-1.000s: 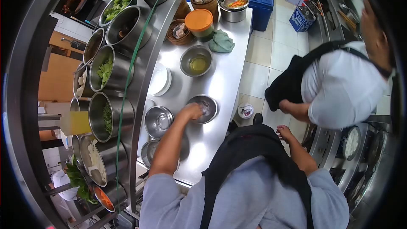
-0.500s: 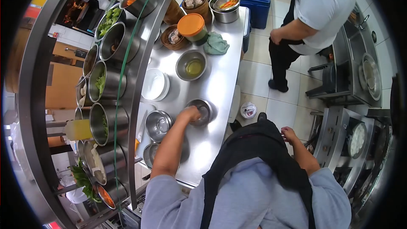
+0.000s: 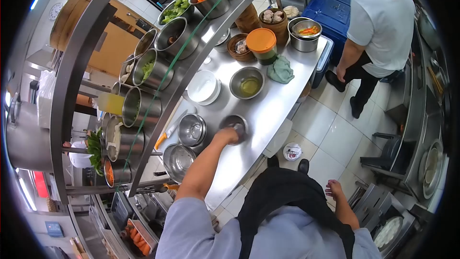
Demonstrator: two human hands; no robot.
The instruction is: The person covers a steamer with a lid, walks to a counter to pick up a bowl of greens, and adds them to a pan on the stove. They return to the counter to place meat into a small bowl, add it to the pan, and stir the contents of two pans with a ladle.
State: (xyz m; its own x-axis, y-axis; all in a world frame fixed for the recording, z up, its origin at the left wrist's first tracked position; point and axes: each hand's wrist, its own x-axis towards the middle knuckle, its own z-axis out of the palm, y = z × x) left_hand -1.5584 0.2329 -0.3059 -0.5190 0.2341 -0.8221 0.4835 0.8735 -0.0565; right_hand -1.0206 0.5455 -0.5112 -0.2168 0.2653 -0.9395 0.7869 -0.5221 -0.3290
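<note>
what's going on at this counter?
A person's left hand reaches into a small metal bowl on the steel counter; whether it grips anything inside is hard to see. The right hand hangs off to the side, away from the counter. A metal bowl of yellowish liquid and stacked white dishes stand nearby. A co-worker stands across the aisle, facing away.
</note>
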